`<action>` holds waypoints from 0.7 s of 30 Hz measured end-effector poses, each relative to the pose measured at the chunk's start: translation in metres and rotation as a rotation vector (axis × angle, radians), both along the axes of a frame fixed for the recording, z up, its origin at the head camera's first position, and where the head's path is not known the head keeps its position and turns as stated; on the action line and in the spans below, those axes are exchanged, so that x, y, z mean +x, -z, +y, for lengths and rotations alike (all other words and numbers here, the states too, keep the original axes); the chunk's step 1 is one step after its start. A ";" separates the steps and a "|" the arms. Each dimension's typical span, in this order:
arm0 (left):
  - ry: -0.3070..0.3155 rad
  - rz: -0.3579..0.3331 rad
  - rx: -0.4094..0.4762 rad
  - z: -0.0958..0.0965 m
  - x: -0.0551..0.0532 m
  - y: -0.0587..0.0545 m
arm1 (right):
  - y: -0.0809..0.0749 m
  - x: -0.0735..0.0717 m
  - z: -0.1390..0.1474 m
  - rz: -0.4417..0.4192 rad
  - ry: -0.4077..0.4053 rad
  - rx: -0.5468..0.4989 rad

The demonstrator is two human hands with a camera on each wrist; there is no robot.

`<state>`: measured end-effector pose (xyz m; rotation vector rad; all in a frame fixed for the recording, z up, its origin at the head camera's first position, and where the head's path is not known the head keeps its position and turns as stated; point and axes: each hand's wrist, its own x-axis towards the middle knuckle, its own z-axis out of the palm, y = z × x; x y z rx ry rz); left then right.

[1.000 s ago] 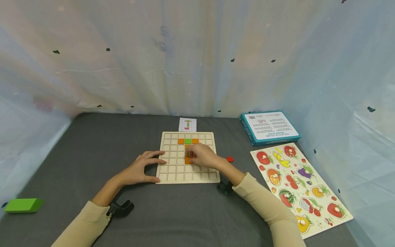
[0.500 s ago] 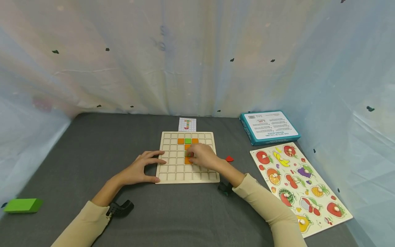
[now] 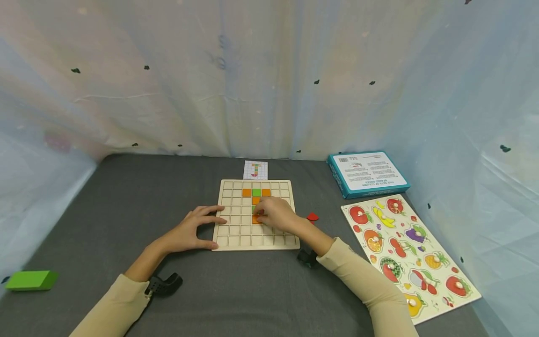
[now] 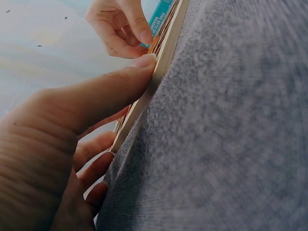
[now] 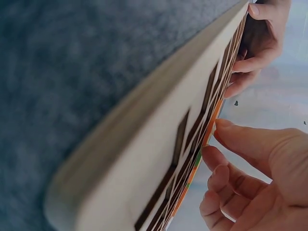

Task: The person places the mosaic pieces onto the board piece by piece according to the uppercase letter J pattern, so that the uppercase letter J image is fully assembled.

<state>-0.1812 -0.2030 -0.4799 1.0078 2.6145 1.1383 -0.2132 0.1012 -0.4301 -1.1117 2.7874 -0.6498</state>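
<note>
Our left hand, fingers apart, steadies pale wooden grid board — right hand prob seating orange square tile, can't tell if pinching — next needs light press imo.

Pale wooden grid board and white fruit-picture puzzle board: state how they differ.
The grid board has square cells; the puzzle board shows fruits. The left hand touches the grid board; no hand touches the puzzle board. The grid board sits straight; the puzzle board slants. Both lie on the grey cloth.
</note>
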 end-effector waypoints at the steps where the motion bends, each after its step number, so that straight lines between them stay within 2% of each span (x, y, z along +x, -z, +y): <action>1: -0.001 0.001 -0.001 0.000 0.000 0.000 | 0.000 0.000 0.000 -0.001 0.000 -0.001; 8: 0.000 0.003 0.003 0.000 0.001 0.000 | -0.005 0.000 0.007 -0.012 0.013 -0.027; 12: 0.003 0.000 0.006 0.000 0.001 0.000 | -0.008 -0.004 0.026 -0.009 0.065 -0.066; 15: 0.002 -0.003 0.005 0.000 0.001 0.000 | -0.012 -0.007 0.047 -0.055 0.114 -0.080; 21: -0.003 0.000 -0.006 0.000 0.000 0.000 | -0.022 -0.009 0.095 -0.215 0.167 -0.048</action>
